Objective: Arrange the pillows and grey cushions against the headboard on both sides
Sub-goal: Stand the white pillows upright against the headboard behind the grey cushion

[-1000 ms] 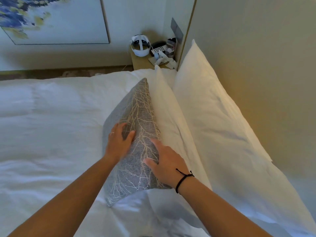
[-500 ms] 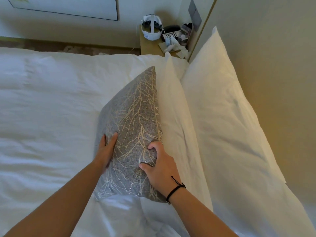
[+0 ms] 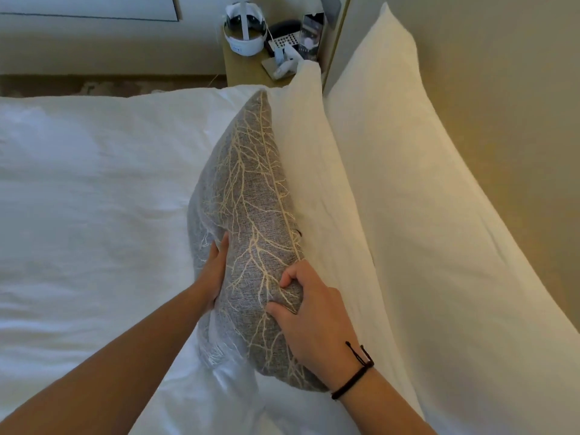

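Right hand (image 3: 317, 312) grips the grey cushion (image 3: 251, 227) at its top edge; left hand (image 3: 215, 271) lies flat, apparently uncurled, against its face. Cushion leans on white pillow (image 3: 317, 189); open duvet (image 3: 94, 199) lies leftward.

No readable text. White headset (image 3: 245, 32) on bedside table (image 3: 243, 69) bears small label, too blurred to read. Phone keypad (image 3: 284, 41) markings too small to read.
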